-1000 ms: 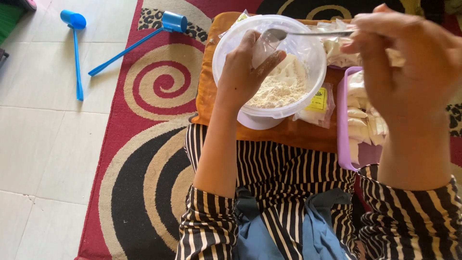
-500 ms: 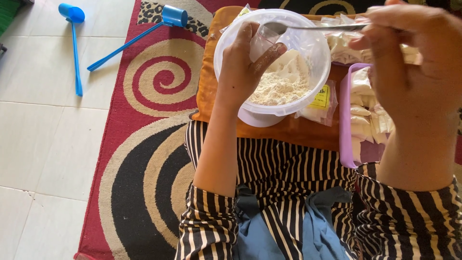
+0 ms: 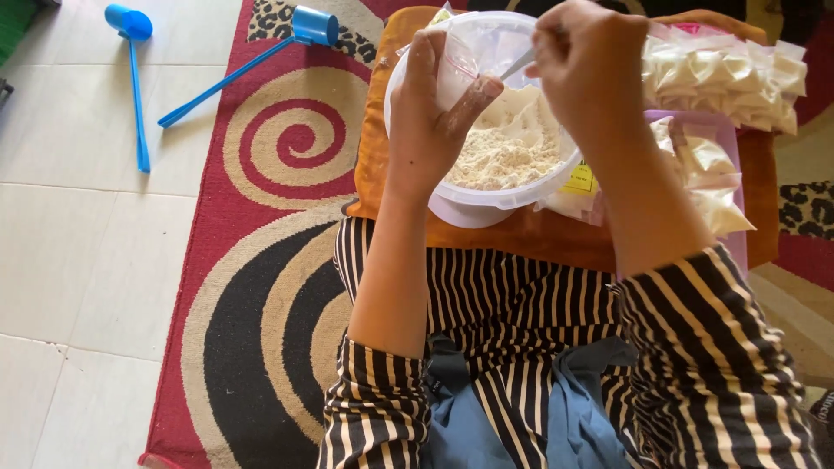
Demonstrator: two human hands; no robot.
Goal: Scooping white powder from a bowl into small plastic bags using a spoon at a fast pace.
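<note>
The left hand [image 3: 427,122] pinches a small clear plastic bag [image 3: 458,71] between thumb and fingers, held over the white bowl of flour [image 3: 504,152]. Just right of that grip, the right hand [image 3: 586,65] is closed on a metal spoon [image 3: 519,65] — its tip beside the bag's mouth, above the flour.

Pale square floor tiles [image 3: 78,260] lie well to the left of the hands. A red rug [image 3: 261,287] with black and cream swirls spreads beneath them. An orange-brown board [image 3: 539,239] sits under the hands. Daylight brightens the tiles.
</note>
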